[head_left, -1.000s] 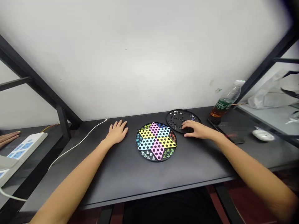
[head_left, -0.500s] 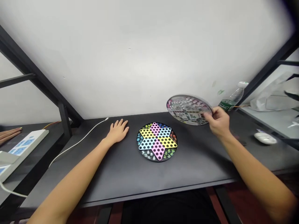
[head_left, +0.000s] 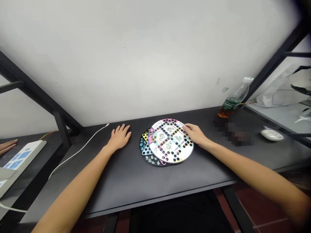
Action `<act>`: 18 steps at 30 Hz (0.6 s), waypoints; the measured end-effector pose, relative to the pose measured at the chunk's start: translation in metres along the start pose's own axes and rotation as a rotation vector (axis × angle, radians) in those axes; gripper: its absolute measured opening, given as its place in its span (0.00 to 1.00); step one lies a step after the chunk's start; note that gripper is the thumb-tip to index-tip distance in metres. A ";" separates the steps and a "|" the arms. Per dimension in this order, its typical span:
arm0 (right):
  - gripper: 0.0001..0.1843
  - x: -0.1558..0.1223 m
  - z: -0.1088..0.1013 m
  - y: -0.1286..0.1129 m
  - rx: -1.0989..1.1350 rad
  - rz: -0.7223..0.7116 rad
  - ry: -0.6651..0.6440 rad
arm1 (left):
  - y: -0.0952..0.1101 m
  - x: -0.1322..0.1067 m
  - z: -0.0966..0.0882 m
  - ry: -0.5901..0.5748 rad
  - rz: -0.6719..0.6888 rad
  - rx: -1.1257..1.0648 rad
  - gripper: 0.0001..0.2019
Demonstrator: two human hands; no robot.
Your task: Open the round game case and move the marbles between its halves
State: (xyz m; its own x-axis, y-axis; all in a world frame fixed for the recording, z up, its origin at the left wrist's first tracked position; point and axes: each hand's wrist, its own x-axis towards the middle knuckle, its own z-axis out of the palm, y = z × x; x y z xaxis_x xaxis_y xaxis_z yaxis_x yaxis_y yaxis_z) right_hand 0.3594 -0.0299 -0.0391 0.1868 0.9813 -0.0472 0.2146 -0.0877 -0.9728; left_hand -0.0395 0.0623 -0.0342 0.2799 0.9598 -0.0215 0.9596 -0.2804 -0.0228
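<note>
1. head view: printed round game board [head_left: 170,141] lies overlapping a star-patterned chinese checkers board [head_left: 145,148] on a dark desk [head_left: 206,171].
2. right hand [head_left: 195,134] rests open on the printed board's rim, not clamped; left hand [head_left: 119,137] lies flat, open, just beside the boards.
3. stacking seems nearly finished; squaring the boards would call for only a light push.

1. Round board [head_left: 170,140] is lying printed side up now, not black side up as before.
2. It's sitting on top of star board [head_left: 145,149], covering most of it, w/ only the left & bottom edges showing; earlier it was behind it, then in the air.
3. R hand [head_left: 195,134] is resting on the board's right edge, no longer lifting it.
</note>
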 end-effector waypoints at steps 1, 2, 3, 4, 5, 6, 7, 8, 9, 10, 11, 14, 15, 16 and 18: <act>0.17 0.001 0.001 0.001 -0.089 -0.064 0.008 | 0.000 0.000 0.000 0.001 -0.002 0.000 0.30; 0.17 0.002 0.001 0.002 -0.164 -0.122 0.007 | 0.000 0.000 0.000 0.001 -0.004 -0.002 0.30; 0.18 0.003 0.002 0.002 -0.221 -0.168 0.000 | 0.000 0.000 0.000 0.001 -0.004 -0.005 0.30; 0.18 0.005 0.004 0.001 -0.261 -0.199 -0.007 | 0.000 0.000 0.000 0.001 -0.004 -0.008 0.30; 0.18 0.008 0.005 0.001 -0.292 -0.219 -0.011 | -0.001 0.000 0.000 0.001 -0.003 -0.010 0.30; 0.18 0.011 0.008 0.000 -0.313 -0.232 -0.013 | -0.001 0.000 0.001 0.003 0.000 -0.013 0.30; 0.18 0.014 0.010 0.000 -0.327 -0.239 -0.016 | -0.001 -0.001 0.001 0.006 0.002 -0.015 0.30; 0.18 0.018 0.013 -0.001 -0.334 -0.240 -0.017 | -0.001 -0.001 0.001 0.011 0.003 -0.015 0.30; 0.17 0.022 0.016 -0.002 -0.338 -0.237 -0.021 | 0.000 -0.001 0.001 0.015 0.003 -0.014 0.30; 0.17 0.026 0.020 -0.003 -0.341 -0.235 -0.025 | 0.000 -0.001 0.001 0.017 0.002 -0.012 0.30; 0.16 0.030 0.024 -0.005 -0.346 -0.234 -0.028 | 0.000 -0.002 0.000 0.016 0.001 -0.011 0.30; 0.15 0.037 0.037 -0.009 -0.388 -0.256 -0.033 | 0.000 -0.002 -0.001 -0.001 -0.001 -0.016 0.30; 0.15 0.038 0.041 -0.010 -0.412 -0.269 -0.038 | -0.001 -0.002 -0.002 -0.004 -0.003 -0.020 0.30; 0.14 0.039 0.045 -0.011 -0.441 -0.285 -0.044 | -0.001 -0.002 -0.002 -0.005 -0.008 -0.025 0.30; 0.13 0.038 0.052 -0.013 -0.498 -0.311 -0.045 | 0.001 -0.005 -0.004 0.006 -0.001 -0.049 0.30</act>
State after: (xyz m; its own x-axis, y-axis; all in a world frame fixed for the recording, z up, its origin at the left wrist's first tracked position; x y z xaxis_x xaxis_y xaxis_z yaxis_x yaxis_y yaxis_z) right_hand 0.3138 0.0176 -0.0396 0.0041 0.9791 0.2032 0.6792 0.1464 -0.7192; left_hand -0.0399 0.0578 -0.0305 0.2787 0.9603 -0.0151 0.9601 -0.2783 0.0262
